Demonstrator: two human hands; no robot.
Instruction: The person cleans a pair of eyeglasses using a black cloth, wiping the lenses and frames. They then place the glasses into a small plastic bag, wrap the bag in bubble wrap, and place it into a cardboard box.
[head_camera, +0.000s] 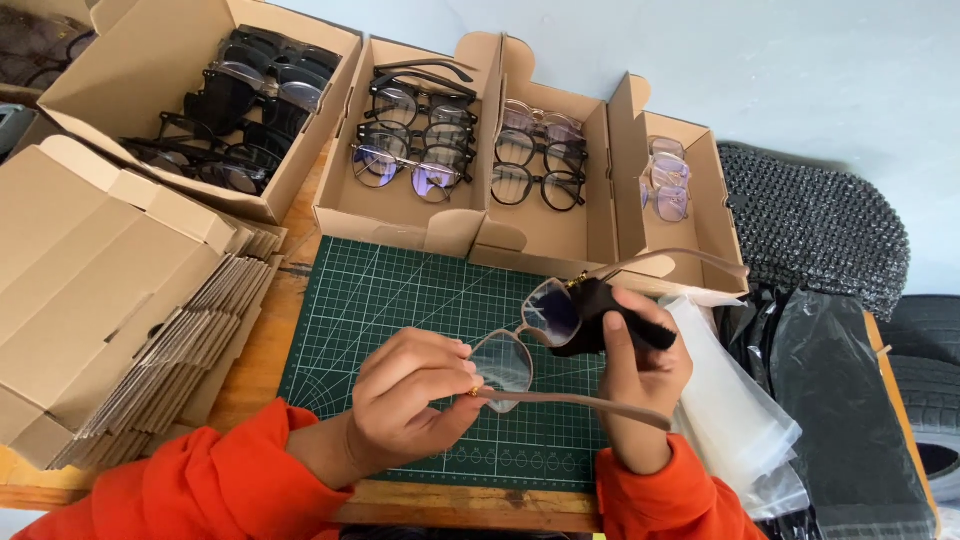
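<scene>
Left hand (405, 400), lower centre of frame, pinches the hinge corner of a pair of beige-framed glasses (530, 345) btw thumb & fingertips. Right hand (640, 385), just right of it, is closed on a black cleaning cloth (610, 315) pressed over the other lens; one temple arm runs across below that hand, the other sticks out toward the right. Glasses are held above a green cutting mat (400, 300) on the wooden desk (255, 370).

L to R otherwise: stack of flat cardboard boxes (90, 290) at far left; upper left, open box w/ dark-framed glasses (235, 110); top centre, two boxes w/ black & clear frames (415, 140); right of those, a box w/ pale frames (665, 180). Clear plastic bags (735, 410) lie beside the right hand; black bags (850, 400) at lower right.
</scene>
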